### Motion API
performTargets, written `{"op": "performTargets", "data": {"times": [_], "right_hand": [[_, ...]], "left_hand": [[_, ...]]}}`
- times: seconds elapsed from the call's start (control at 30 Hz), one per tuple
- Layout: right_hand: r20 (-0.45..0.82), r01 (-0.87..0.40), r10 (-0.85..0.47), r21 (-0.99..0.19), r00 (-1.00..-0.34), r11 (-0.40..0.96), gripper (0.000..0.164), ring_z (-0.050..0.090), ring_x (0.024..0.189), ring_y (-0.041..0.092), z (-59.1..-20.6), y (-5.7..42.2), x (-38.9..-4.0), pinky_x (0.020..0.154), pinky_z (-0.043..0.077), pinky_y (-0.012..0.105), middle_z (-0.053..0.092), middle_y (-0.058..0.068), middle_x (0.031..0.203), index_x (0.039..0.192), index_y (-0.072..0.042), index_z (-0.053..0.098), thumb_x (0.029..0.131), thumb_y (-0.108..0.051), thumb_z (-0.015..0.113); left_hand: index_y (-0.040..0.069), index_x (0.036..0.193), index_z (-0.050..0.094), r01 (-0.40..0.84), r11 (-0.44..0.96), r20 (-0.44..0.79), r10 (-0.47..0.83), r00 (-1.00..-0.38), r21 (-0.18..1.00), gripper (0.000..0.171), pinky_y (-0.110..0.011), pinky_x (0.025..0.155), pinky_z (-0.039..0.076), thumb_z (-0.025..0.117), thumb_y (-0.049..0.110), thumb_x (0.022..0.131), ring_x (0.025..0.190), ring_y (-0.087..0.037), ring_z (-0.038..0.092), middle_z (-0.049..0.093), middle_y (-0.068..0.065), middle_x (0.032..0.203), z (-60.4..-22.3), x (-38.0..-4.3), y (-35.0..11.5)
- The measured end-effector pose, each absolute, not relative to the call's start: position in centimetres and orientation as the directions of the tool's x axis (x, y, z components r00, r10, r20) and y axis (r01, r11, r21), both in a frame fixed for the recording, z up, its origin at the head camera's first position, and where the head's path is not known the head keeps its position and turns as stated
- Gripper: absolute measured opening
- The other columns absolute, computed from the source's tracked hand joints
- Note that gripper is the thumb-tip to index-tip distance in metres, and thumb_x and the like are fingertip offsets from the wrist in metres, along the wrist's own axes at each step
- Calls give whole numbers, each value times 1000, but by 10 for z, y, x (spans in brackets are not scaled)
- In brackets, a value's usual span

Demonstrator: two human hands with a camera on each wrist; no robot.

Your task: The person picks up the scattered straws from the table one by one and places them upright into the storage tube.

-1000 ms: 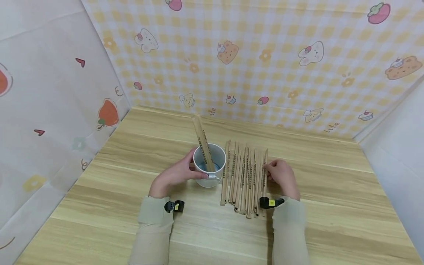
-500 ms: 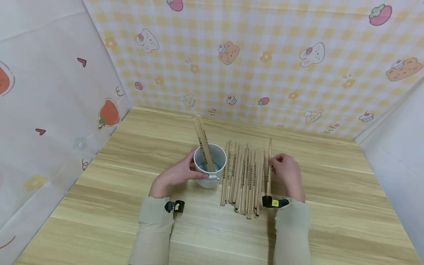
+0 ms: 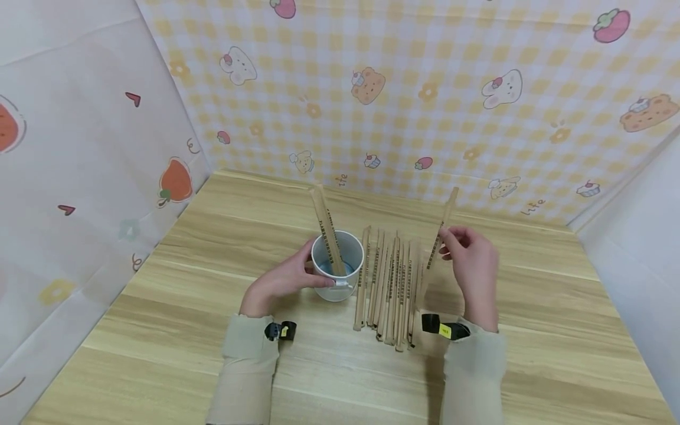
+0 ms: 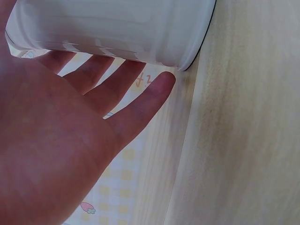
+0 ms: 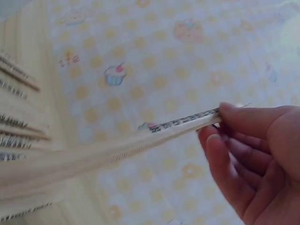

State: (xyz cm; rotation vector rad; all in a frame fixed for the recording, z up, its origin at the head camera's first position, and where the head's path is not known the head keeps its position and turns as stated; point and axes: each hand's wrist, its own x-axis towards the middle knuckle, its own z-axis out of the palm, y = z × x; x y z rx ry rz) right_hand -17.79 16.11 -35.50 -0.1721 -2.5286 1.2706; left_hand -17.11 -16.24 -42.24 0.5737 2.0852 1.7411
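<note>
A white cup stands on the table with a few paper-wrapped straws leaning out of it. My left hand holds the cup from the left, thumb near its front rim and fingers round the far side. In the left wrist view, the fingers lie along the wall of the cup. Raised above the table, my right hand pinches one wrapped straw between thumb and fingers. The right wrist view shows printing along that held straw.
Several more wrapped straws lie side by side between the cup and my right hand. The wood-grain table meets a yellow checked cloth at the back and a white patterned cloth on the left.
My right hand has taken the straw from the right end of the row and lifted it up and to the right, tilting it. My left hand and the cup have stayed in place.
</note>
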Motion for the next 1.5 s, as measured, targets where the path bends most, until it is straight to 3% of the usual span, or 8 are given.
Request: {"op": "performTargets", "data": {"times": [0.2,0.6,0.8,1.07,1.5], "right_hand": [[390,-201,279,-828,-877,524,30,61,60,12,-342,150,-171,54,49,20,65,2,75,89,-11,65,81,-40,61],[625,-533,293,-776,-724,338,19,61,61,15,-313,113,-152,57,50,22,66,12,76,87,3,66,79,-14,67],[675,-633,310,-737,-670,235,15,60,59,17,-295,88,-143,56,49,22,65,14,74,85,8,65,79,-5,67],[693,-673,289,-717,-661,180,13,59,59,16,-298,74,-150,54,48,23,64,14,73,84,7,64,78,-5,67],[679,-625,91,-712,-728,319,17,61,61,15,-332,59,-173,54,49,22,66,1,74,86,-5,67,81,-22,65]], "left_hand": [[29,137,21,77,157,-17,523,-852,985,88,-40,86,41,76,15,71,111,-27,44,41,-6,125,-419,-169,-162],[13,140,16,65,145,-27,552,-834,987,86,-39,87,41,71,6,74,114,-39,39,38,-17,127,-392,-158,-161],[18,140,17,58,124,-20,550,-835,991,87,-40,86,41,72,8,74,115,-35,39,37,-14,128,-402,-162,-163],[28,138,20,80,139,-9,545,-838,987,87,-37,84,44,75,16,71,112,-28,44,41,-9,125,-421,-171,-164],[31,136,21,64,124,-14,546,-837,990,87,-38,81,46,76,15,70,109,-27,46,42,-8,123,-425,-173,-165]]}}
